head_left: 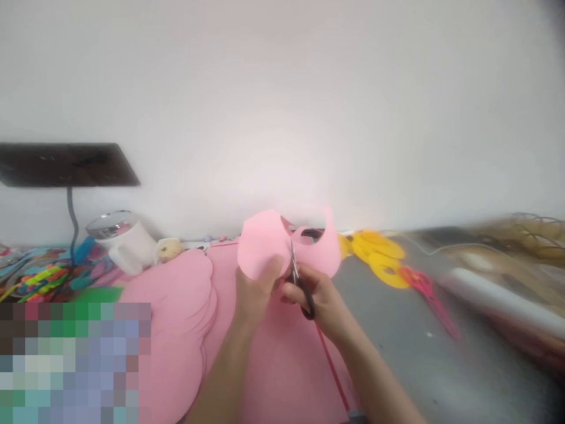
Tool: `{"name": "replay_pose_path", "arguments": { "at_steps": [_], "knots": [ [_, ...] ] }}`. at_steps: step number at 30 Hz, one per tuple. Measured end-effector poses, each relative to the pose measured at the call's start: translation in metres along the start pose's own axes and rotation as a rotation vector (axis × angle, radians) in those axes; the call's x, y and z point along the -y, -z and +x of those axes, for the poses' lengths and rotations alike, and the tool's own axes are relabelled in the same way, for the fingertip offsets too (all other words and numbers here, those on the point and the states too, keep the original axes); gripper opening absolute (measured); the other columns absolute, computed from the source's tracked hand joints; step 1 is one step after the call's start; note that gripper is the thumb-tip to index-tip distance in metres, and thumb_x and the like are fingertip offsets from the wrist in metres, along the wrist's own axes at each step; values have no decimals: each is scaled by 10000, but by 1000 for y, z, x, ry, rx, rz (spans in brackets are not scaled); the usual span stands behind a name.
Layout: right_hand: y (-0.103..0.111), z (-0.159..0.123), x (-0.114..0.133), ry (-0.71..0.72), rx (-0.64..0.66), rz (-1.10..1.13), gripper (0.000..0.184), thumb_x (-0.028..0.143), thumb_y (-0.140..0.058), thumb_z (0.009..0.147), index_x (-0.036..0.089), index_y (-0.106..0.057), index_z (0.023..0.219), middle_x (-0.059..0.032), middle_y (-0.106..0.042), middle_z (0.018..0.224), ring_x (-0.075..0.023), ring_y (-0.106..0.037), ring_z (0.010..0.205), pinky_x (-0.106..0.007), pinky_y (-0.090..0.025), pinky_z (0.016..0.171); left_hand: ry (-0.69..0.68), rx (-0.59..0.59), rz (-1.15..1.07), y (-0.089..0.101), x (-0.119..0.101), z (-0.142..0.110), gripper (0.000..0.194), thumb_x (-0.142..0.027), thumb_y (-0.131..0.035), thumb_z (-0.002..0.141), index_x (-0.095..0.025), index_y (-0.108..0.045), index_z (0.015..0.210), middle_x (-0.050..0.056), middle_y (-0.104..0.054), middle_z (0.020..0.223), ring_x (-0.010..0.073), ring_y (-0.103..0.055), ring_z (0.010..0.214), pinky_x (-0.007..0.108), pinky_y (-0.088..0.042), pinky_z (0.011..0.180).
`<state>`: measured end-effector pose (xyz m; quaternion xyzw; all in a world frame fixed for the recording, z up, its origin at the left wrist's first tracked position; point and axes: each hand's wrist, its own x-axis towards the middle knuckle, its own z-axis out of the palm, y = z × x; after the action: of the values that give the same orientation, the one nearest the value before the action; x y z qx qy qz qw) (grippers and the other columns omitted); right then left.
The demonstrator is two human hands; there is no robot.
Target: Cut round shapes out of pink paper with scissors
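My left hand (pixel 260 288) grips a piece of pink paper (pixel 263 238) with a rounded outline, thumb on its near face. In my right hand (pixel 320 294) is a pair of scissors (pixel 304 294) with black handles, blades pointing up along the right edge of that piece. A curved pink offcut (pixel 324 253) with a rounded gap hangs to the right of the blades. Both hands are close together over large pink sheets (pixel 282 365). Left of them lies a stack of pink scalloped cutouts (pixel 176 300).
Yellow ring-shaped cutouts (pixel 379 253) and pink scissors (pixel 432 300) lie on the grey table (pixel 397 347) at right, near a blurred white roll (pixel 507 300). At left stand a white mug (pixel 132 241) and a dark flat panel (pixel 66 165) on a stem. A white wall rises behind.
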<state>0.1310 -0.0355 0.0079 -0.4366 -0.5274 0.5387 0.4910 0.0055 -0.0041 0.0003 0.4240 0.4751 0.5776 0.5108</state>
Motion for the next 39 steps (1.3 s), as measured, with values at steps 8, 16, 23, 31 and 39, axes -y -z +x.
{"name": "replay_pose_path", "arguments": {
  "at_steps": [8,16,23,31,39],
  "knots": [
    [0,0,1,7,-11,-17,238,406,-696,730,184,-625,781,3,-606,722,-123,-523,601,-273,-482,600,13,21,6,3,0,1,330,-368,-720,698,-169,-517,531,-45,-441,444,78,-387,417,225,-312,396],
    [-1,0,8,-26,-9,-64,229,401,-679,716,185,-613,754,-1,-628,717,-119,-519,574,-278,-480,584,-7,54,20,5,0,3,345,-351,-700,713,-178,-495,496,-43,-443,434,81,-394,410,231,-304,404],
    [-1,1,2,4,-23,-72,207,393,-666,723,196,-603,714,31,-566,551,-123,-492,540,-269,-482,546,-19,65,21,5,-2,2,349,-339,-690,720,-181,-476,495,-46,-432,441,76,-381,411,232,-297,412],
    [0,1,-1,16,-37,-66,226,405,-677,725,191,-613,692,34,-545,536,-114,-466,517,-254,-471,515,-22,72,26,5,-5,2,356,-324,-678,728,-186,-454,488,-56,-406,431,73,-363,411,233,-287,418],
    [-2,0,2,13,-23,-58,195,368,-667,732,195,-600,670,38,-521,502,-121,-473,508,-253,-470,504,-30,34,6,4,-1,3,339,-350,-696,720,-184,-490,509,-50,-431,428,78,-374,401,234,-292,401]
  ]
}}
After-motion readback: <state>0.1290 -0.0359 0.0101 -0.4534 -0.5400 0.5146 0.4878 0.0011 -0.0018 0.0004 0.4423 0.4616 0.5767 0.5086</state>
